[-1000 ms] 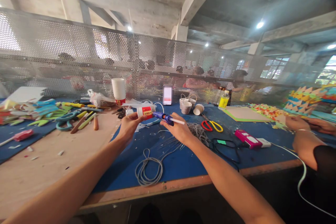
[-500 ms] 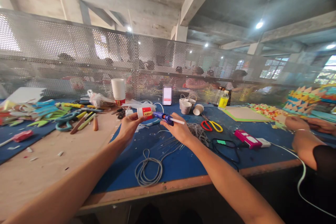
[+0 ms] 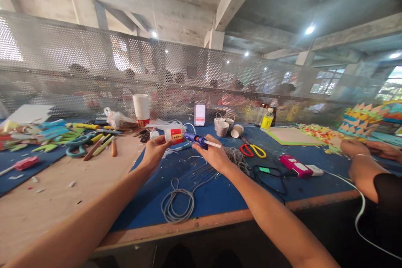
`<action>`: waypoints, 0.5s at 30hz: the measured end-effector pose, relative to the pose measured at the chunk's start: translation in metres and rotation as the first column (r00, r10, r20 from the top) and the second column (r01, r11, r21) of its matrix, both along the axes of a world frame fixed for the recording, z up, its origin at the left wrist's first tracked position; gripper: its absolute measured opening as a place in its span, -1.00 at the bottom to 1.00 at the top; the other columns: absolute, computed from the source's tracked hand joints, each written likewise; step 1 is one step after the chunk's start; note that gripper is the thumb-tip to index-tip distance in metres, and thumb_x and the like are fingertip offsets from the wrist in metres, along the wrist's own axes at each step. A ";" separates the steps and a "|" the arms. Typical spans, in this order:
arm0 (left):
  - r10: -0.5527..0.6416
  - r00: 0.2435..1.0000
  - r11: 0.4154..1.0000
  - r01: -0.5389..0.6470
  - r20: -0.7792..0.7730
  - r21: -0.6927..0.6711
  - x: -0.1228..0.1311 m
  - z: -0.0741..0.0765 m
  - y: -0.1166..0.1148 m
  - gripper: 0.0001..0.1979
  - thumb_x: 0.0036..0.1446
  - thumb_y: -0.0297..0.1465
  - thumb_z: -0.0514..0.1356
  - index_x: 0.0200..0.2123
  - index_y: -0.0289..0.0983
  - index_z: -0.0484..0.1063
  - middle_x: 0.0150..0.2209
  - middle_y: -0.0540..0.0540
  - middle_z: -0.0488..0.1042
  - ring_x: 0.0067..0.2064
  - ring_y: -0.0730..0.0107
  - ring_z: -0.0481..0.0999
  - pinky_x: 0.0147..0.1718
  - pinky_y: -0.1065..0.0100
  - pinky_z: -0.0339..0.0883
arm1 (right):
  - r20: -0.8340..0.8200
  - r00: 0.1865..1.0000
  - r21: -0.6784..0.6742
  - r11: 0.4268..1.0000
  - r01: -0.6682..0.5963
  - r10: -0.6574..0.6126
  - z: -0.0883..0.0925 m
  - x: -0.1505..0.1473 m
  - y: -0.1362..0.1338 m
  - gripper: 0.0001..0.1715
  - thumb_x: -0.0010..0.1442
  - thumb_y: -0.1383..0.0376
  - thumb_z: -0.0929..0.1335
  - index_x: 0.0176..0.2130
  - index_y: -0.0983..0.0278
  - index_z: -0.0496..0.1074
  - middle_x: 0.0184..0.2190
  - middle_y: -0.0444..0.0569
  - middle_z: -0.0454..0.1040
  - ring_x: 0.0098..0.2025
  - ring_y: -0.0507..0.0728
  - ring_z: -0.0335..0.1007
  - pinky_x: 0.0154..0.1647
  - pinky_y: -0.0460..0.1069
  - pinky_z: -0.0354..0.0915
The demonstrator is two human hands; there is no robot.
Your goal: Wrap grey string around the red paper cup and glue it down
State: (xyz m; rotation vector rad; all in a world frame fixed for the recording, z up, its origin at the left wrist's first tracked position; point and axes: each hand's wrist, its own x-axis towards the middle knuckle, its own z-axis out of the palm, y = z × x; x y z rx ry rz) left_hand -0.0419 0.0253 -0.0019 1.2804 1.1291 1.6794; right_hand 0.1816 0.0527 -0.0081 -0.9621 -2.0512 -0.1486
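My left hand (image 3: 157, 149) is closed on a red and white paper cup (image 3: 173, 135), tipped on its side. In my right hand (image 3: 212, 150) is a blue hot glue gun (image 3: 197, 139), with a white glue stick (image 3: 213, 144) poking out of its back. The gun's nozzle points left at the base of the cup; whether it touches cannot be made out. Below my hands, a coil of grey cord (image 3: 178, 205) lies on the blue mat (image 3: 144, 209). A tangle of grey cord (image 3: 235, 159) spreads behind my right wrist.
A stack of paper cups (image 3: 141, 109), a phone (image 3: 199, 114) and several cord-wrapped cups (image 3: 222, 127) stand at the back. Scissors (image 3: 253, 150), a magenta box (image 3: 296, 166) and a bottle (image 3: 266, 119) are to the right. Another person's hand (image 3: 354, 147) works at far right. Tools and a large pair of scissors (image 3: 77, 144) lie left.
Almost nothing differs. Both hands keep the cup and glue gun in nearly the same place.
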 end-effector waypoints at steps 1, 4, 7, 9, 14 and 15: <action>-0.002 1.000 1.000 0.002 -0.002 0.001 0.000 0.000 0.000 -0.63 -0.18 -0.26 0.49 -0.25 -0.29 0.69 -0.29 -0.15 0.69 -0.17 0.08 0.60 -0.06 0.20 0.36 | -0.005 1.000 -0.005 1.000 0.000 0.000 0.000 0.000 0.000 -0.67 0.31 0.06 0.39 -0.30 0.26 0.48 -0.35 -0.06 0.42 -0.33 0.08 0.37 -0.30 -0.07 0.25; -0.005 1.000 1.000 0.005 -0.006 0.007 -0.001 -0.002 0.001 -0.61 -0.18 -0.24 0.49 -0.24 -0.29 0.69 -0.28 -0.16 0.69 -0.17 0.07 0.61 -0.06 0.20 0.36 | -0.013 1.000 -0.011 1.000 -0.005 0.005 0.000 0.001 0.001 -0.69 0.31 0.06 0.39 -0.30 0.25 0.49 -0.35 -0.07 0.42 -0.33 0.08 0.37 -0.30 -0.07 0.26; -0.011 1.000 1.000 0.011 -0.008 0.017 -0.001 -0.003 0.002 -0.61 -0.17 -0.23 0.49 -0.23 -0.30 0.69 -0.28 -0.17 0.69 -0.17 0.07 0.61 -0.06 0.19 0.37 | -0.016 1.000 -0.003 1.000 -0.010 0.010 -0.001 0.001 0.002 -0.69 0.32 0.07 0.39 -0.31 0.25 0.49 -0.35 -0.06 0.42 -0.32 0.09 0.38 -0.29 -0.06 0.26; -0.015 1.000 1.000 0.015 -0.012 0.018 -0.001 -0.003 0.002 -0.61 -0.17 -0.23 0.49 -0.24 -0.30 0.69 -0.29 -0.17 0.69 -0.18 0.07 0.62 -0.07 0.18 0.38 | -0.017 1.000 0.001 1.000 -0.014 0.014 -0.002 0.001 0.003 -0.69 0.32 0.06 0.39 -0.31 0.25 0.48 -0.35 -0.06 0.42 -0.31 0.10 0.39 -0.29 -0.06 0.27; -0.029 1.000 1.000 0.029 -0.012 0.008 0.000 -0.002 0.001 -0.60 -0.20 -0.21 0.50 -0.27 -0.31 0.68 -0.31 -0.18 0.69 -0.20 0.06 0.62 -0.09 0.18 0.38 | -0.009 1.000 0.010 1.000 -0.013 0.013 -0.003 0.001 0.004 -0.67 0.32 0.04 0.38 -0.30 0.24 0.48 -0.35 -0.05 0.42 -0.31 0.10 0.39 -0.29 -0.05 0.27; -0.034 0.999 0.999 0.034 -0.016 0.007 0.000 -0.002 0.001 -0.60 -0.20 -0.20 0.50 -0.28 -0.32 0.68 -0.31 -0.18 0.69 -0.20 0.06 0.63 -0.08 0.18 0.38 | -0.009 1.000 0.012 1.000 -0.009 0.009 -0.003 0.001 0.005 -0.66 0.32 0.03 0.38 -0.30 0.24 0.47 -0.35 -0.05 0.42 -0.31 0.10 0.39 -0.29 -0.05 0.27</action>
